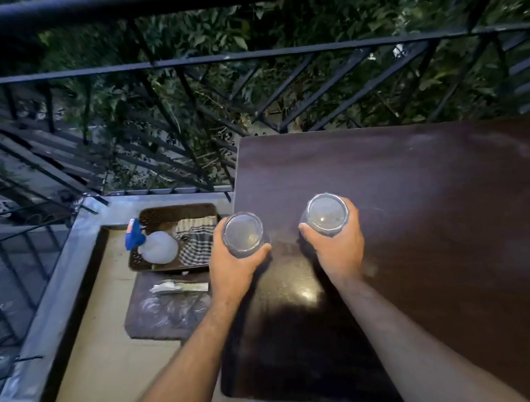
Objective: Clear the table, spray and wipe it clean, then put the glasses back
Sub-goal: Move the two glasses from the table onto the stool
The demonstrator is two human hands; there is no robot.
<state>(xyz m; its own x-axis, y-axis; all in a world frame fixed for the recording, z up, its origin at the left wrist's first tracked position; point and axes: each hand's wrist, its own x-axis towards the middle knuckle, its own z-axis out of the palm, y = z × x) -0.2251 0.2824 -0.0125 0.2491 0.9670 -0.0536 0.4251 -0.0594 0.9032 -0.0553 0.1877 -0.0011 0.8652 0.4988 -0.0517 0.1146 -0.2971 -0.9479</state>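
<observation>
Glasses, two, clear, one in each hand, above the near-left part of the dark table (409, 194). Cannot tell whether bases touch the tabletop or hang just over it.

Well left of the left grip, down on the floor: brown perforated tray (155, 211) against the railing curb, holding a white spray bottle (158, 247) with blue trigger head, and a checked cloth (195, 243) just right of the bottle, nearest the gripping knuckles. Nearer than the tray, below-left of the same grip: dark mat (165, 314) with a pale crumpled wrapper (176, 287) on its far edge.

Left hand (230, 266) wrapped round the left glass (242, 233), thumb on the right wall, fingers curled behind, at the table's left edge. Mouth of the glass facing up.

Right of that, apart by a strip of bare tabletop: right hand (340, 246) clamped on the right glass (327, 214), thumb on the left wall, fingers round the far right side.

Beyond both grips: black metal railing (251, 54), green foliage behind.
</observation>
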